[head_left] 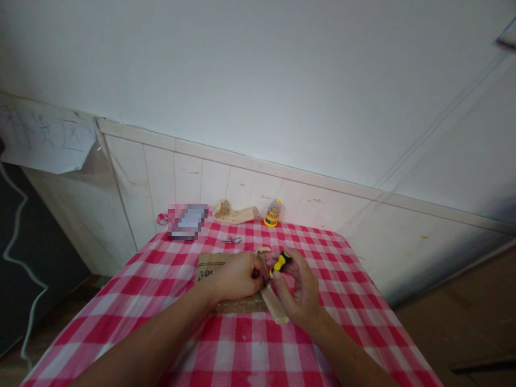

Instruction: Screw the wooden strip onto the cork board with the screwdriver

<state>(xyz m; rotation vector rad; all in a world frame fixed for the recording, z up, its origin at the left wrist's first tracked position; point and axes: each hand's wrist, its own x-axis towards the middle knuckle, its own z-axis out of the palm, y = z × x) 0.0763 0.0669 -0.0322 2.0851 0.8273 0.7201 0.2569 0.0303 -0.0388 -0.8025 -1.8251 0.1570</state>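
Observation:
My right hand (300, 287) grips a yellow and black screwdriver (280, 262), tilted with its tip down and to the left. Close to that tip, the fingers of my left hand (242, 274) are closed over a pale wooden piece (275, 305); whether they also pinch a screw is hidden. The wooden piece lies across the right side of a brown cardboard sheet (209, 261) with dark print. Behind my hands, several screws (233, 240) are scattered on the cloth.
A red and white checked cloth covers the table (237, 349). Toward the wall stand a pixelated phone-like device (188, 222), another curved wooden piece (234, 215) and a yellow-based clear container (272, 213). White wall panelling (161, 172) borders the far edge. A white cable (28, 269) hangs at left.

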